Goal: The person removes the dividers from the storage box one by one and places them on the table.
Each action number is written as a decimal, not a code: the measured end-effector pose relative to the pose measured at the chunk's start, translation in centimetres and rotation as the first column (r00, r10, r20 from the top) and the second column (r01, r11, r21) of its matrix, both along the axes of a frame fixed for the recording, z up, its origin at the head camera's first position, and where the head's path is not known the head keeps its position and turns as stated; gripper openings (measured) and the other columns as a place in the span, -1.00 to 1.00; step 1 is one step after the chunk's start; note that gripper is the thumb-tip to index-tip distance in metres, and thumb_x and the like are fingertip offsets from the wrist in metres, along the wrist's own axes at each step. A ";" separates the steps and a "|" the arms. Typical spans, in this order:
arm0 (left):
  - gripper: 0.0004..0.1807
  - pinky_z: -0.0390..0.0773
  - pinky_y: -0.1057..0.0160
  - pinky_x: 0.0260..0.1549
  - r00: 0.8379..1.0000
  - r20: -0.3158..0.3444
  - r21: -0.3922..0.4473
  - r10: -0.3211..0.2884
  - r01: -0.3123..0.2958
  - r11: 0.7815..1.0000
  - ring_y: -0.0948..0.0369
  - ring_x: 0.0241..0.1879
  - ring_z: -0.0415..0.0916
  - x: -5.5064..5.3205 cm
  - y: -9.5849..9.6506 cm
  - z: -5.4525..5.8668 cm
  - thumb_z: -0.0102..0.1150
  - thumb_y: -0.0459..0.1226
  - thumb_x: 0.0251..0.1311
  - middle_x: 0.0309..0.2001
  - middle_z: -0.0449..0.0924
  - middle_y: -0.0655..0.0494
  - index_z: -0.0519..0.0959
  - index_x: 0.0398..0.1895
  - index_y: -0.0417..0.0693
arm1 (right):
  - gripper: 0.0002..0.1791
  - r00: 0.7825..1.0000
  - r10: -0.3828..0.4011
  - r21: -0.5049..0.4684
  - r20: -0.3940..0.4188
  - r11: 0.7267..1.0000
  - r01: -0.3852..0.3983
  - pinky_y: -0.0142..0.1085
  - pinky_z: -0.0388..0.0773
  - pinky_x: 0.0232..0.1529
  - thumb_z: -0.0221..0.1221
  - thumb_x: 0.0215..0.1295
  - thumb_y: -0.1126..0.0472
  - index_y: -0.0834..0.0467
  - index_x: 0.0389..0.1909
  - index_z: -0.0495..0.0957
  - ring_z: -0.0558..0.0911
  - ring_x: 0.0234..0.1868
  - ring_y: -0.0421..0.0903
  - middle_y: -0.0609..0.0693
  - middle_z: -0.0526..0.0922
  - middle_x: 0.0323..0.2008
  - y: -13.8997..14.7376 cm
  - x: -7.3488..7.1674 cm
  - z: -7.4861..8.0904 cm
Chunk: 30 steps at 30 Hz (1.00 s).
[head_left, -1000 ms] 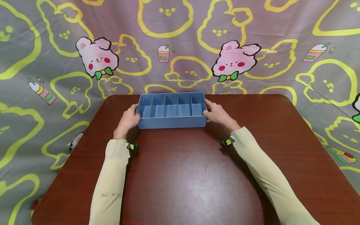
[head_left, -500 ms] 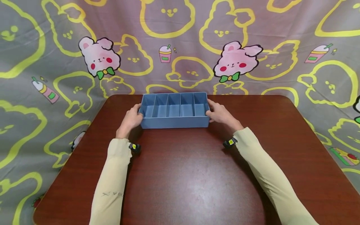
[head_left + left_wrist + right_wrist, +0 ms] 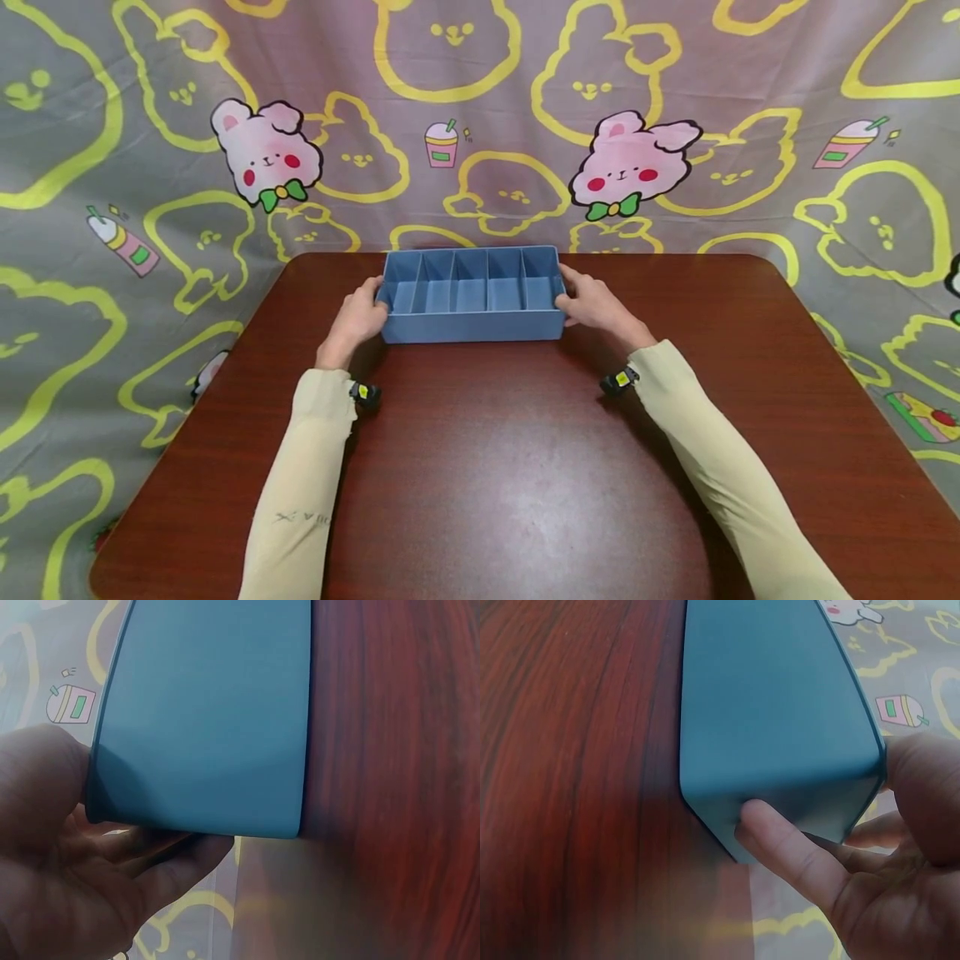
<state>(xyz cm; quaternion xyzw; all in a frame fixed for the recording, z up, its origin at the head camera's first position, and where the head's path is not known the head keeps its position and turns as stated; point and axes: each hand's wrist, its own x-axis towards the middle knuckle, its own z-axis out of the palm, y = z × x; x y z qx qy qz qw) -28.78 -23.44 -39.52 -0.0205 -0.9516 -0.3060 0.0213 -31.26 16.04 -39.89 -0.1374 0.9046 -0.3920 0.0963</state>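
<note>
A blue divided box (image 3: 472,327) sits at the far side of the table, its long side facing me. Thin upright walls split it into several compartments, and nothing shows inside them. My left hand (image 3: 356,320) grips its left end, with the thumb at the rim. At the right end my right hand (image 3: 597,308) holds it likewise, thumb over the rim. The right wrist view shows one finger (image 3: 791,847) pressed along the end wall. In the left wrist view, fingers (image 3: 184,874) lie against the box's end; the fingertips there are partly hidden.
The dark red-brown wooden table (image 3: 495,450) has rounded far corners. A grey patterned cloth (image 3: 495,108) hangs close behind its back edge and along both sides. Small black devices (image 3: 365,394) are strapped at both wrists.
The box has slid slightly to the right, both hands moving along with it and keeping their grip. The head view has also shifted a little.
</note>
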 end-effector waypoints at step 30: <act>-0.38 0.33 -0.17 0.26 0.999 0.032 0.025 0.017 -0.018 1.000 -0.21 0.34 0.29 -0.8 2.0 -0.3 -0.25 -0.33 0.35 0.45 0.22 -0.22 0.11 0.50 -0.18 | -0.18 1.000 0.003 0.037 0.008 0.999 -0.003 -0.15 0.69 -0.23 -0.04 0.33 0.24 0.12 0.57 -0.13 0.75 -0.35 -0.03 0.34 0.42 0.27 2.2 0.3 0.1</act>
